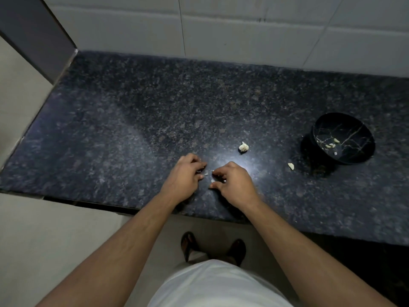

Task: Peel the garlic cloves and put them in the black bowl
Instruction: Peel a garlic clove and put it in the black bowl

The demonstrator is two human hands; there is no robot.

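Observation:
Both hands hover low over the dark granite counter (132, 120), close together. My left hand (184, 177) has its fingers curled, and a thin sliver of garlic skin shows at their tips. My right hand (232, 183) curls round a small pale garlic clove (214, 180), mostly hidden by the fingers. Behind them lies a piece of the garlic bulb (244, 147). A single clove (291, 166) rests near the black bowl (354, 161), which stands at the right with several peeled cloves (332, 144) inside.
A white tiled wall (221, 29) runs along the back of the counter. A grey panel (33, 34) closes off the left end. The counter's front edge passes under my forearms, and my feet in sandals (212, 247) show on the floor below.

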